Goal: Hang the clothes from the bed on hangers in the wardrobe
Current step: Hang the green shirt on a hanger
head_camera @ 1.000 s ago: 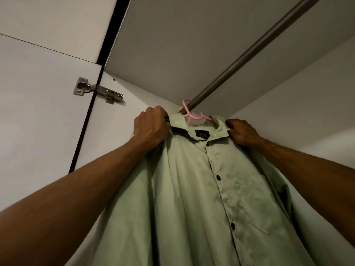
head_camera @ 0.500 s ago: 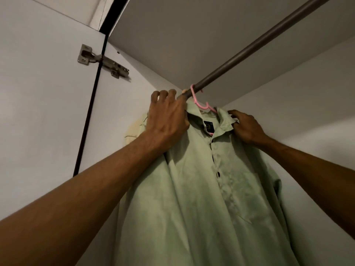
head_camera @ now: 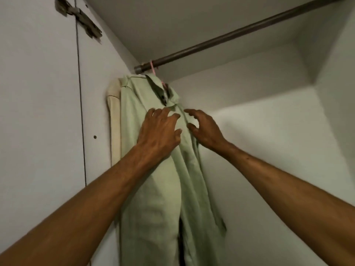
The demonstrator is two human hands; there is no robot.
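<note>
Currently: green shirt [head_camera: 163,208] on pink hanger [head_camera: 152,66], long axis vertical, collar above both hands. Left hand [head_camera: 159,133] spread flat on it, nearer; right hand [head_camera: 203,129] loose-fingered, empty, just beside.

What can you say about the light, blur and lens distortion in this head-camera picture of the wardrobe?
Head view: dim, soft light, no glare; head view: motion blur smears the door hinge and softens the green shirt; head view: the wide lens stretches the forearms towards the lower corners; the rail looks fairly sharp.
</note>
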